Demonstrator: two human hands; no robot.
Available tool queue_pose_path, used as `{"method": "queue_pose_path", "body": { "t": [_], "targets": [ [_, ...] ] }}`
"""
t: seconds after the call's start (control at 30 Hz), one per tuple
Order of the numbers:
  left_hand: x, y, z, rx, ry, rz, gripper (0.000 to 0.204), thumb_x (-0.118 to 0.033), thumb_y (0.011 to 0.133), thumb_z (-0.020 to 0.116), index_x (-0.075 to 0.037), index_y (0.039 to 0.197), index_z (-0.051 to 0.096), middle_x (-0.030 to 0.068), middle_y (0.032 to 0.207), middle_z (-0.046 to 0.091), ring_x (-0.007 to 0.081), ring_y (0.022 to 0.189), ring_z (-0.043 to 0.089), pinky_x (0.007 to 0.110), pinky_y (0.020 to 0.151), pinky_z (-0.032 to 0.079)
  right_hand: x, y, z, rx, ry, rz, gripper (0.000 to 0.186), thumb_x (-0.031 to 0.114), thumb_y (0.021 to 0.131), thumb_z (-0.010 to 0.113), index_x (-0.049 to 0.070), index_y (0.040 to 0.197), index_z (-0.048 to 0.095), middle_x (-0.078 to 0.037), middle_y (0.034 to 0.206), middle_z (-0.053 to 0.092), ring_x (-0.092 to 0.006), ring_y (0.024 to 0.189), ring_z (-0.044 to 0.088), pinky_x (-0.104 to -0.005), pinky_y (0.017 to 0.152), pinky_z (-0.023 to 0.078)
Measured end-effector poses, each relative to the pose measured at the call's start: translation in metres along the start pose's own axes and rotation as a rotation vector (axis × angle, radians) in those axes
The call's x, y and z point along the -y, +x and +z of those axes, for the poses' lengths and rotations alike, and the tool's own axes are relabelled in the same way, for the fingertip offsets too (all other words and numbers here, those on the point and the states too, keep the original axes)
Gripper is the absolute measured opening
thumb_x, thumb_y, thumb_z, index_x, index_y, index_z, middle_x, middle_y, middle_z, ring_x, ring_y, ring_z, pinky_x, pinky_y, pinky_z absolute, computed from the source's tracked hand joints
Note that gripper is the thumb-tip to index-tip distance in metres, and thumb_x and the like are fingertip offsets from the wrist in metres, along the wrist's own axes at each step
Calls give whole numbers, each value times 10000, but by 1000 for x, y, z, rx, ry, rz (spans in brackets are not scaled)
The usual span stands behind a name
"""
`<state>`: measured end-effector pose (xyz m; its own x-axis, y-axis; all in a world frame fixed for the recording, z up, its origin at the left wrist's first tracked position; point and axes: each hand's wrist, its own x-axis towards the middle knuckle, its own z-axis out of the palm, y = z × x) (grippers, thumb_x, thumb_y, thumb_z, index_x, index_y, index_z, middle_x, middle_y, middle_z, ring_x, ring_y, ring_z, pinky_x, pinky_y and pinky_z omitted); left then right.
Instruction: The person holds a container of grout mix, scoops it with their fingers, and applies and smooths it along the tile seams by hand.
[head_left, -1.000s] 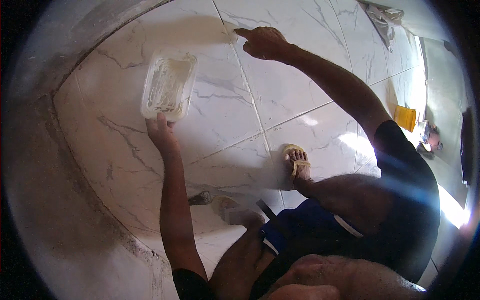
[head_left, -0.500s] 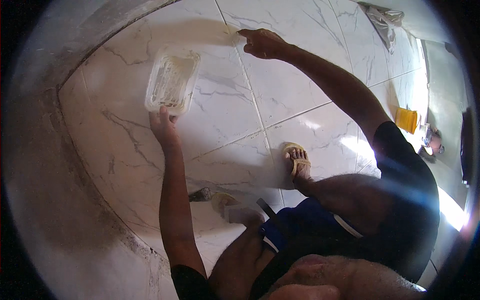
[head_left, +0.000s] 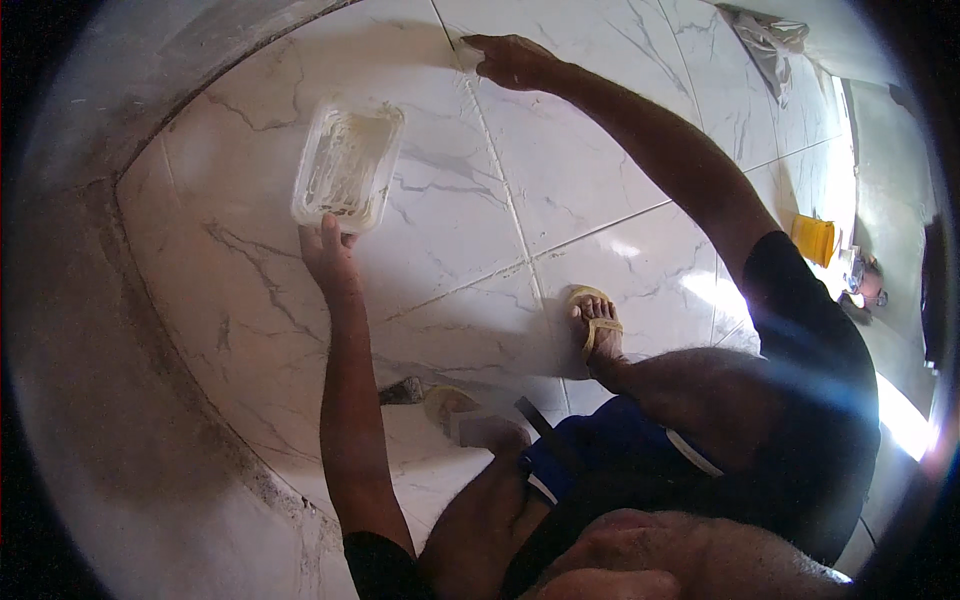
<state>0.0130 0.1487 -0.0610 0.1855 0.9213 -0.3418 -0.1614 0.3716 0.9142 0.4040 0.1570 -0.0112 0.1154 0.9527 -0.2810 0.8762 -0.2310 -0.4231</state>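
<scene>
My left hand (head_left: 330,252) grips the near rim of a translucent plastic tub (head_left: 350,165), thumb over the edge. Pale paste is smeared over the tub's bottom and walls. Farther off and to the right, my right hand (head_left: 515,62) is closed, its index finger stretched toward a joint between the marbled white floor tiles (head_left: 430,265). A small whitish patch shows under its fingertips; whether it is paste or a held piece, I cannot make out. Toward me from the hand, that joint carries rough pale filler (head_left: 497,165).
A bare cement wall (head_left: 80,330) curves along the left. My sandalled foot (head_left: 598,325) stands on the tiles, with a dark-ended tool (head_left: 402,391) near the other foot. At right are a yellow container (head_left: 813,240) and a crumpled plastic bag (head_left: 772,45).
My right hand has moved a little farther away and slightly left along the joint. The tub and my left hand have barely shifted.
</scene>
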Motion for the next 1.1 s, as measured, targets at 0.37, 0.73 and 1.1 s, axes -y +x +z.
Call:
{"method": "queue_pose_path", "body": {
  "t": [0.37, 0.73, 1.1],
  "targets": [
    [6, 1, -13, 12, -41, 22, 518, -295, 951, 644, -23, 1352, 461, 164, 1300, 557, 291, 1163, 590, 433, 933, 514, 36, -5, -7, 129, -860, -94, 613, 171, 959, 525, 101, 1529, 310, -121, 796, 692, -274, 678, 696, -464, 616, 563],
    [5, -2, -16, -22, 59, -42, 516, -307, 973, 602, -28, 1379, 447, 170, 1320, 544, 313, 1189, 573, 439, 947, 500, 39, -4, 7, -26, -1132, -292, 551, 101, 917, 569, 51, 1451, 440, -37, 699, 624, -205, 652, 656, -369, 611, 496],
    [2, 0, -6, -11, 9, 4, 506, -226, 948, 563, 31, 1363, 425, 180, 1270, 525, 292, 1117, 601, 404, 855, 590, 31, -24, -7, -71, -963, -214, 524, 145, 932, 593, 101, 1437, 461, -78, 969, 651, -241, 841, 664, -402, 698, 524]
  ]
}}
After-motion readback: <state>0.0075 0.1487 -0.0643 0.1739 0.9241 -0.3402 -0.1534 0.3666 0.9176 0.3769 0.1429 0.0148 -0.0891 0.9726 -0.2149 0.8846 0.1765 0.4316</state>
